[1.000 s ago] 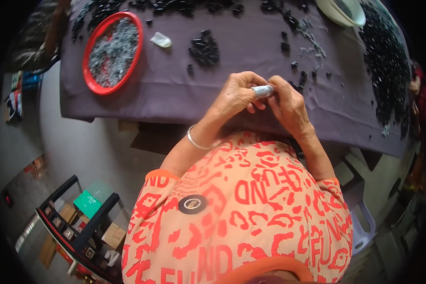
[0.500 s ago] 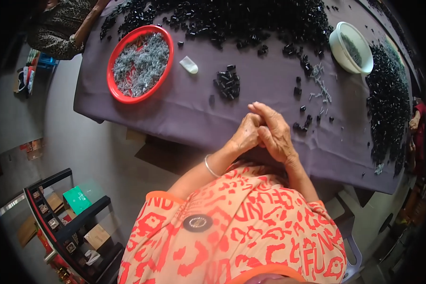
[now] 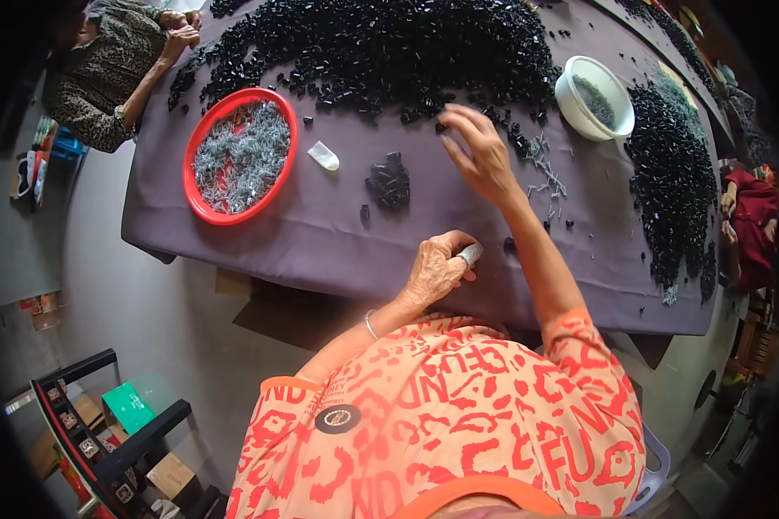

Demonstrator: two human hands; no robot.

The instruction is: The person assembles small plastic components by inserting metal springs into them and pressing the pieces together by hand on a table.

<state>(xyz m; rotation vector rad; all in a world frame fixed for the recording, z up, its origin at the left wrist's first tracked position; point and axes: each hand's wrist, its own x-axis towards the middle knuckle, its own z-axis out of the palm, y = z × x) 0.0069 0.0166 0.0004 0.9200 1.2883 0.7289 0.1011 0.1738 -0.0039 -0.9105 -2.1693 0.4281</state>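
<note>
My right hand [image 3: 480, 154] reaches to the near edge of a large pile of small black plastic pieces [image 3: 389, 60]. Its thumb and forefinger are apart, and a black piece lies right by the fingertips. Close to the table's front edge, my left hand [image 3: 437, 270] is closed, with a whitish finger cover [image 3: 470, 254] on one fingertip. What it may hold is hidden. Beyond the left hand sits a small heap of black pieces [image 3: 389, 183], with one lone piece [image 3: 364, 211] beside it. A white finger-shaped sleeve [image 3: 324, 156] lies to its left.
A red basin [image 3: 190, 186] of small grey pins stands at the left; a white bowl [image 3: 619, 131] of grey pieces stands at the right. Loose pins [image 3: 545, 173] and another black pile [image 3: 675, 182] lie nearby. Other people's hands [image 3: 180, 33] show at far left and right.
My hands, together before, have parted. The right hand has moved away to the black pile; the left has stayed near the table edge. The view has shifted slightly.
</note>
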